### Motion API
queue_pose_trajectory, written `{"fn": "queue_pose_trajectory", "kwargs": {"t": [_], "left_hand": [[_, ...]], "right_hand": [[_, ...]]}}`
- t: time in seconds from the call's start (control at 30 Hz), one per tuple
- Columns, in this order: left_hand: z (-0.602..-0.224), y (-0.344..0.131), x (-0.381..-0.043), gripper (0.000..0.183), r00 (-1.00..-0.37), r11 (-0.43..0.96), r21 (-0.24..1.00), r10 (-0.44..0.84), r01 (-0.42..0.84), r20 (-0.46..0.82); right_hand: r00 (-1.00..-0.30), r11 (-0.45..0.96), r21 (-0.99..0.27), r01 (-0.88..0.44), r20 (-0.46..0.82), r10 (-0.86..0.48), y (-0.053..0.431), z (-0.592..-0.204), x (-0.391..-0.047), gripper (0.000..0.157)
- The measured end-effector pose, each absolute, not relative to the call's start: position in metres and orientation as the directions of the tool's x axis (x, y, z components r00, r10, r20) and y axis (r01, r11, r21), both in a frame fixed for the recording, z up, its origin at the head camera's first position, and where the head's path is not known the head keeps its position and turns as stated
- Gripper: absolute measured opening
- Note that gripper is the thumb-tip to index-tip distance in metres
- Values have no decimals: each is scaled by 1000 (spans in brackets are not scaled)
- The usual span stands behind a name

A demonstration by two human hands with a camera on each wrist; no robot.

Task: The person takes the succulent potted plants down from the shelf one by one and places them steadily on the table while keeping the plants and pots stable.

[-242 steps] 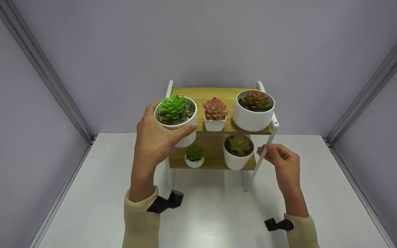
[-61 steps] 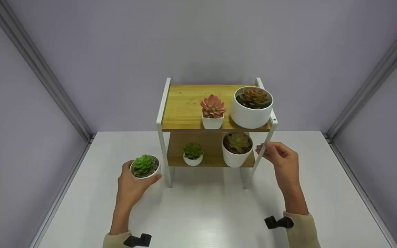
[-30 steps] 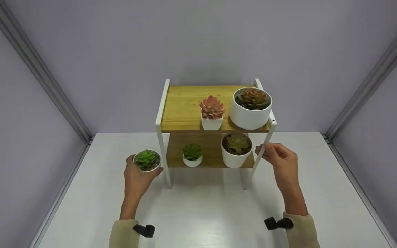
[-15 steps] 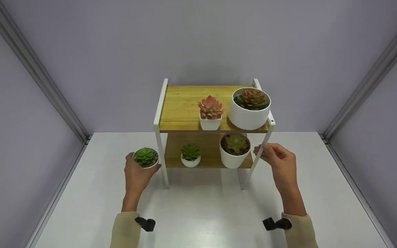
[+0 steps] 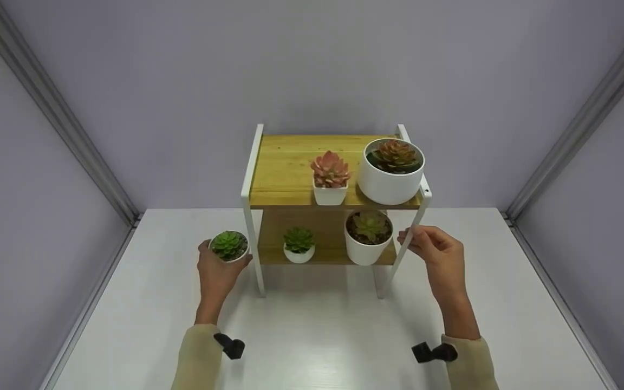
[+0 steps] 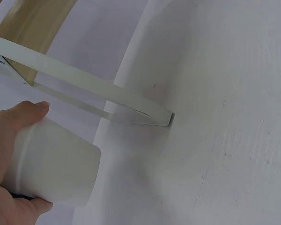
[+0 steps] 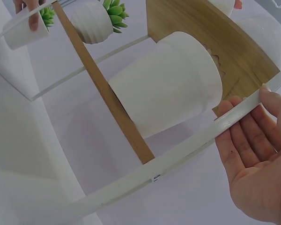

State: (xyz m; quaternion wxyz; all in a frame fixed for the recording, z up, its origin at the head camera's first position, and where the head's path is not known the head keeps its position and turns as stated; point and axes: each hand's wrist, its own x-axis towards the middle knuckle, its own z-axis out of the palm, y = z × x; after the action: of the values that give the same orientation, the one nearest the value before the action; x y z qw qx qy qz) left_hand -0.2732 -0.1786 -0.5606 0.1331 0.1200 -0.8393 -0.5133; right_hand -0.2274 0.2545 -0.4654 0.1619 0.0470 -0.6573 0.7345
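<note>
In the head view my left hand (image 5: pixel 217 276) grips a white pot with a bright green succulent (image 5: pixel 228 245), left of a two-tier plant shelf (image 5: pixel 285 173). The left wrist view shows the pot (image 6: pixel 61 161) from the side, thumb and fingers around its rim, beside the shelf's front leg. My right hand (image 5: pixel 444 262) pinches the shelf's front right upright (image 7: pixel 239 111) between thumb and fingers, about level with the lower board. On the upper board stand a pink succulent in a square pot (image 5: pixel 330 184) and a reddish one in a wide round pot (image 5: pixel 390 181).
The lower board bears a small green succulent (image 5: pixel 299 246) and a larger potted succulent (image 5: pixel 367 238). The shelf stands on a white table (image 5: pixel 312 336), with grey walls at the back and both sides.
Eight seconds ago the left hand held the green succulent over the upper board's left end; it is now lower, left of the shelf. Recently it shifted only slightly. The right hand keeps its grip.
</note>
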Motion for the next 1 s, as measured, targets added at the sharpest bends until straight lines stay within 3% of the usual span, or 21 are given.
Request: {"fn": "queue_pose_trajectory", "kwargs": {"t": [1.0], "left_hand": [[-581,-184,-294,113,-924,432,893,-378,-124,55]], "right_hand": [[-946,-61,-954,-294,281,160,256,-465,-227,29]]}}
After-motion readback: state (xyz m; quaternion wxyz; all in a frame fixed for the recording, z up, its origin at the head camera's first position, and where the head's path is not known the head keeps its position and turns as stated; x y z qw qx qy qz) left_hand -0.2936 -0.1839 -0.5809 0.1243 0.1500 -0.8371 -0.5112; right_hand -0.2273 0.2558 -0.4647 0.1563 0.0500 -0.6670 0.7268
